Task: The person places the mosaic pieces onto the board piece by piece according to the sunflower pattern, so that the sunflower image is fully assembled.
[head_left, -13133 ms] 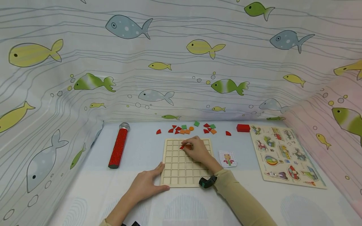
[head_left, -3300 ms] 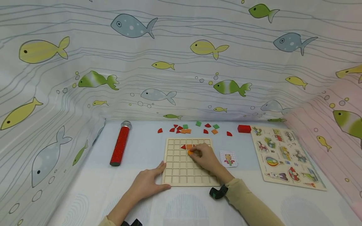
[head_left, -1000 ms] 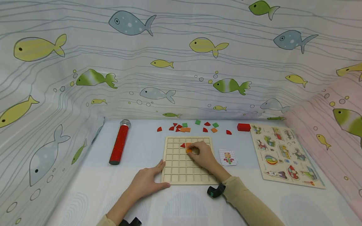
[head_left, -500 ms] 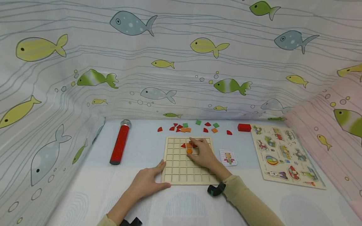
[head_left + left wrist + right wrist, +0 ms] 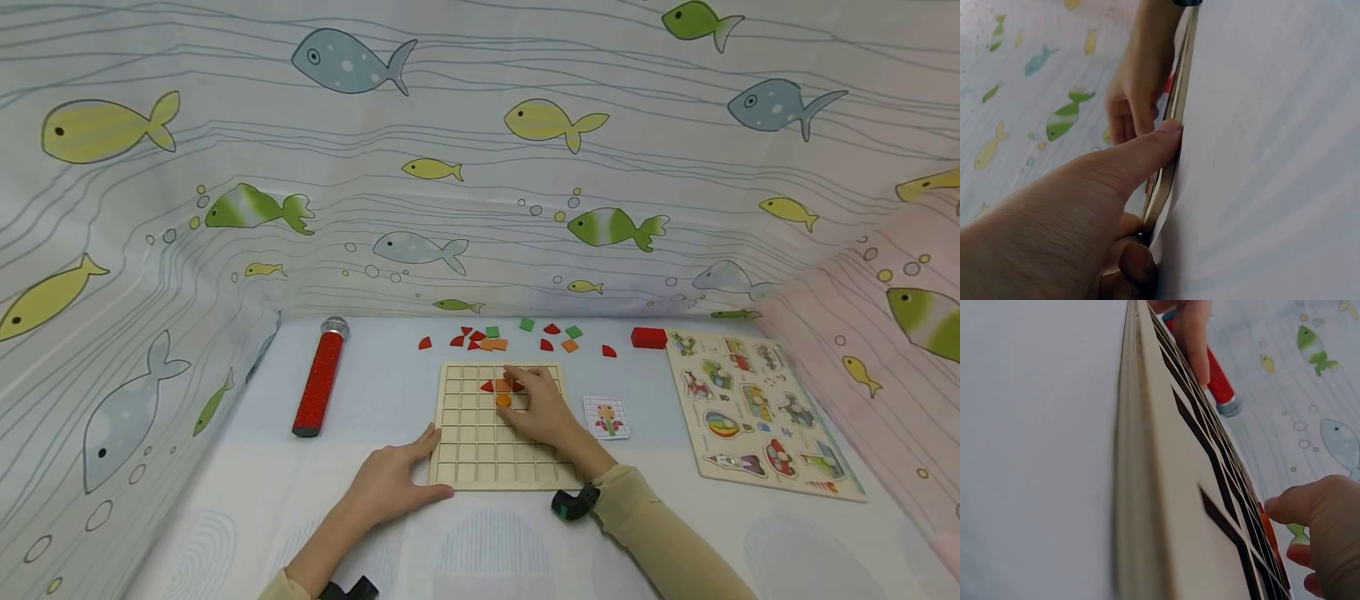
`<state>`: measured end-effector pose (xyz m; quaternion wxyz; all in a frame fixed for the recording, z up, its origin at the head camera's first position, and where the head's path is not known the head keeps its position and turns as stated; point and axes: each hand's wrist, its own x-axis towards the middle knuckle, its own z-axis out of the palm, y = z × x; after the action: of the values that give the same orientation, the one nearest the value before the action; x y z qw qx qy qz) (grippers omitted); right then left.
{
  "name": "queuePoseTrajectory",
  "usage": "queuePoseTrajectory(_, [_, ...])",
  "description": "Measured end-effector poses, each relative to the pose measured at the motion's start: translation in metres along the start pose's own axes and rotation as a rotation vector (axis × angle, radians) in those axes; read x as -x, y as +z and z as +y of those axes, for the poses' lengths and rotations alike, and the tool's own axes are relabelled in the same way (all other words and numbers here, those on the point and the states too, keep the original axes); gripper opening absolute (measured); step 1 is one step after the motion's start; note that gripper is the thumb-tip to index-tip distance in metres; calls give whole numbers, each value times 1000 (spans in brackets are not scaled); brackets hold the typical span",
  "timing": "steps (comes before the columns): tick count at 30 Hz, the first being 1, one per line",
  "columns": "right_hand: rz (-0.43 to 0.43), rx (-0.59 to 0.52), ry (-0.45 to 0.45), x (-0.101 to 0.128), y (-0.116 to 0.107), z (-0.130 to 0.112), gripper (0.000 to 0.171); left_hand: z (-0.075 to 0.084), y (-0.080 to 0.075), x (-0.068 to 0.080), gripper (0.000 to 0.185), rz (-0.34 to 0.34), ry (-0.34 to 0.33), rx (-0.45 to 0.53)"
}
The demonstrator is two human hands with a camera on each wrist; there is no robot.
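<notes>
A: Left hand [image 5: 390,487] lies flat, thumb against the near-left edge of the grid board [image 5: 480,458], steadying it.

B: Right hand [image 5: 542,406], fingers bent, touches the placed pieces [image 5: 501,387] (whether it pinches one, cannot tell). 4 cells look filled; most are bare.

A: Loose pieces [image 5: 491,340] wait beyond the board.

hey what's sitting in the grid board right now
The grid board holds a red triangle, an orange square beside it, and an orange round piece below. The right hand covers the cells beside them, so anything there is hidden.
</notes>
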<state>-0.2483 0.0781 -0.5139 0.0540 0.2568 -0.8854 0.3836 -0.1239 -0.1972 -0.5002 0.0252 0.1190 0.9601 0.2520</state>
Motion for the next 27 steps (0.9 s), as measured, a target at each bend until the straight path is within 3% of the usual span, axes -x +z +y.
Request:
queuePoseTrajectory(10, [78, 25, -68, 1, 2, 1, 61, 1, 0, 0, 96, -2, -6, -5])
queuePoseTrajectory(20, [50, -37, 11, -3, -12, -4, 60, 1, 0, 0, 96, 0, -5, -7])
queuePoseTrajectory(27, [71, 6, 24, -18, -34, 12, 55, 0, 1, 0, 96, 2, 2, -7])
